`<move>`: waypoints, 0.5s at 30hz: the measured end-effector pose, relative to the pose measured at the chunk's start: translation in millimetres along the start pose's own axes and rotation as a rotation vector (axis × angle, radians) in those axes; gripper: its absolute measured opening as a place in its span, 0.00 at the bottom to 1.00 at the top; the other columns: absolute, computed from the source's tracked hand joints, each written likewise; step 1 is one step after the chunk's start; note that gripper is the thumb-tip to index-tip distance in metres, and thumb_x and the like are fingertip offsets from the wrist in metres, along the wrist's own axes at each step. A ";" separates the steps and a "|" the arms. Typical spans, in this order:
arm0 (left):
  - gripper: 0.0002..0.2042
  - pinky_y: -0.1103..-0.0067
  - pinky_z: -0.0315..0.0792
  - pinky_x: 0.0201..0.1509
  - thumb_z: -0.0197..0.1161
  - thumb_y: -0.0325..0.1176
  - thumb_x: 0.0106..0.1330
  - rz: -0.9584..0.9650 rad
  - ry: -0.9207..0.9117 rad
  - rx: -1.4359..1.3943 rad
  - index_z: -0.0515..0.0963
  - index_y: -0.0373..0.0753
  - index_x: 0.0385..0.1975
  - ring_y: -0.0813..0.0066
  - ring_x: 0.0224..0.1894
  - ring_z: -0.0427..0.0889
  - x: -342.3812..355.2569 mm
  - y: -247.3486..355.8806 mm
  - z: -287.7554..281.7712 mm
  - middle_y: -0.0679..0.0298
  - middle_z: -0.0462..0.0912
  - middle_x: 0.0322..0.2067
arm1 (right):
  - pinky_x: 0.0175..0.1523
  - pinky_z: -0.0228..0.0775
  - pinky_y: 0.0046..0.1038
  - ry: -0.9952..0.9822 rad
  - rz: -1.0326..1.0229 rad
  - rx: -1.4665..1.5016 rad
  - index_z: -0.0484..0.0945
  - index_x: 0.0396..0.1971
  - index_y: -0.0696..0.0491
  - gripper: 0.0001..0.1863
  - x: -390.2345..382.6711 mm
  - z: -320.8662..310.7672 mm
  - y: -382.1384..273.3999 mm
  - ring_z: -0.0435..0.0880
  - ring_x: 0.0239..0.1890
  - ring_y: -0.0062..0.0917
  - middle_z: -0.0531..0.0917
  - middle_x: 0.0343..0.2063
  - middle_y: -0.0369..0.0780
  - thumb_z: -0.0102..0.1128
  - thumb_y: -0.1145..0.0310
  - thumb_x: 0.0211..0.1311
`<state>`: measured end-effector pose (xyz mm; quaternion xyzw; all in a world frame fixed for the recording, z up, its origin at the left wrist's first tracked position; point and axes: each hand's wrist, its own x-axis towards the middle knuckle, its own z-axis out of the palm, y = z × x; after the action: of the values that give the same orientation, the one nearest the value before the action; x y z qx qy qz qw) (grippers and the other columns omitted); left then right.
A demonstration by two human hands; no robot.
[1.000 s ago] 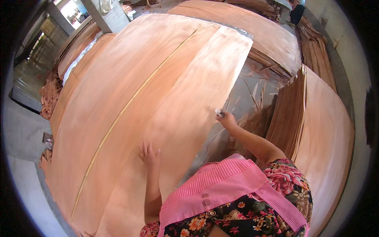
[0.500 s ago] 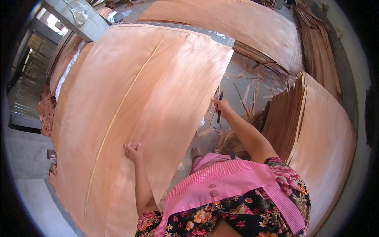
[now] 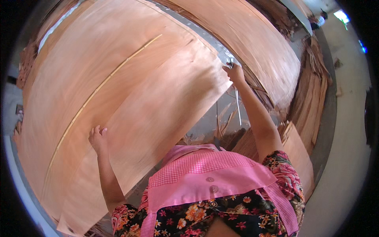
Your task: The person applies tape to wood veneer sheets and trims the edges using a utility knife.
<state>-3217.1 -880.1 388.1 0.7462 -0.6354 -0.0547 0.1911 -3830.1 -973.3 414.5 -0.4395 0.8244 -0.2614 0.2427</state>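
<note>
A broad stack of thin wood veneer sheets (image 3: 158, 94) spreads in front of me. On its top sheet lies a long, thin yellowish stick (image 3: 91, 96), running slantwise from near to far. My left hand (image 3: 97, 140) rests on the veneer to the right of this stick, empty, its fingers apart and slightly bent. At the far right corner of the top sheet is my right hand (image 3: 234, 74), closed round a dark, slim tool that looks like a knife (image 3: 229, 63). Most of that tool is hidden by the fingers. A narrow pale strip (image 3: 238, 106) hangs below the hand.
Another veneer stack (image 3: 260, 43) lies beyond the right hand. A smaller stack (image 3: 298, 154) stands by my right elbow. Torn veneer scraps (image 3: 225, 118) litter the floor between them. More rough brown sheets (image 3: 312, 91) lean along the wall at the right.
My right hand has moved away from me along the sheet's right edge to its far corner, carrying the tool. My left hand has shifted left over the veneer. The view has turned rightward.
</note>
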 end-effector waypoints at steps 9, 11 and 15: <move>0.06 0.73 0.67 0.37 0.62 0.28 0.47 -0.141 -0.065 0.028 0.72 0.37 0.21 0.66 0.32 0.72 0.4 11.2 -5.5 0.63 0.73 0.25 | 0.18 0.68 0.29 -0.228 -0.007 -0.051 0.73 0.19 0.61 0.21 72.3 31.7 -6.3 0.77 0.14 0.26 0.77 0.14 0.43 0.67 0.57 0.39; 0.06 0.73 0.67 0.37 0.62 0.28 0.47 -0.105 -0.064 0.051 0.72 0.37 0.21 0.65 0.33 0.72 -10.0 4.6 -4.2 0.62 0.73 0.25 | 0.14 0.63 0.26 -0.344 -0.033 -0.100 0.73 0.18 0.60 0.17 63.0 20.6 2.0 0.73 0.11 0.23 0.74 0.11 0.40 0.66 0.60 0.41; 0.06 0.72 0.67 0.38 0.61 0.28 0.48 -0.320 -0.204 0.176 0.72 0.36 0.22 0.63 0.35 0.72 -39.5 7.3 -13.9 0.61 0.73 0.27 | 0.11 0.57 0.24 -0.541 0.108 0.036 0.70 0.14 0.58 0.15 38.4 3.7 22.4 0.66 0.08 0.20 0.71 0.10 0.36 0.64 0.63 0.43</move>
<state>-3226.7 -839.8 397.1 0.8420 -0.5271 -0.1039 0.0485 -3860.2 -996.1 390.8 -0.4443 0.7471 -0.1355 0.4754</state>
